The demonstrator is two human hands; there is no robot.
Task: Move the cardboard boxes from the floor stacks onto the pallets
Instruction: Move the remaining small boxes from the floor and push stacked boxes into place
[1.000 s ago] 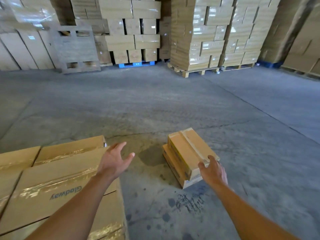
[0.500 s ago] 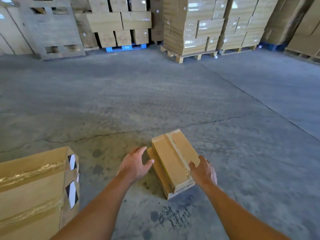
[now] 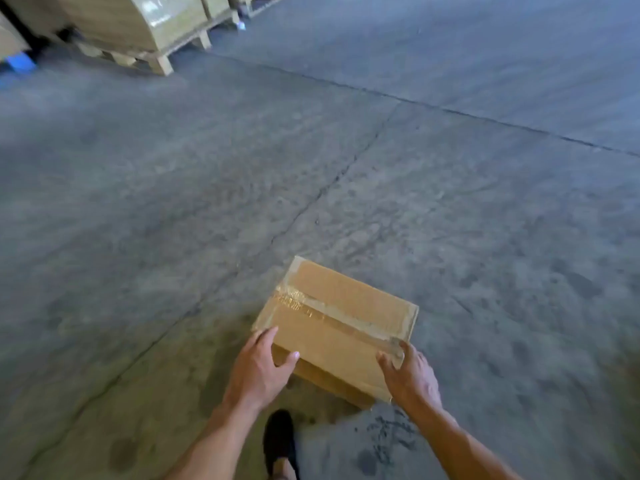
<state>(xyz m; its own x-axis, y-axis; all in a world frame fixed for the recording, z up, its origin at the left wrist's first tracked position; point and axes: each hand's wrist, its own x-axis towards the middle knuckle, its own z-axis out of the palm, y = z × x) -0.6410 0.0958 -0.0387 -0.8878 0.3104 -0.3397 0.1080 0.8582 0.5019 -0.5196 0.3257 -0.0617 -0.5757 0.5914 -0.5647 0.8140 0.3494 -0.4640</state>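
Head view: our left hand (image 3: 258, 370) and right hand (image 3: 410, 375) grip the cardboard box (image 3: 337, 327), fingers curled round its near corners; next likely comes a level lift toward the pallet (image 3: 162, 62).

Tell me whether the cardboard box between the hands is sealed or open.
Sealed: clear tape covers the top seam of the cardboard box and its flaps lie flat; the left hand and right hand hold its near corners.

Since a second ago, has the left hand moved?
Yes: judged against the cardboard box, the left hand moved right, from clear of it onto its near-left corner.
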